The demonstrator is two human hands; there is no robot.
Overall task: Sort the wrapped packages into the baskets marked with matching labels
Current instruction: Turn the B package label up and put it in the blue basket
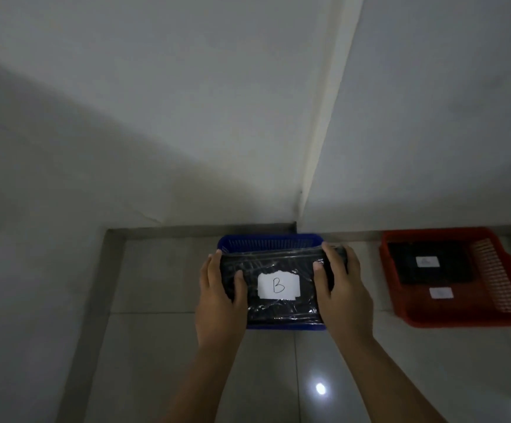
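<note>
A black package wrapped in clear film [278,264], with a white paper label reading "B", is held over the blue basket [266,241]. My left hand [219,296] grips its left end and my right hand [341,288] grips its right end. The package covers most of the blue basket; only the far rim and a strip of the near edge show. To the right, a red basket [498,288] holds a black package [431,264] with a blurred white label, and another white label sits on the basket's near wall.
Both baskets stand on a pale tiled floor [162,346] against white walls that meet in a corner [297,227]. A grey skirting strip runs along the left wall. A light glare spot shows on the tile near me.
</note>
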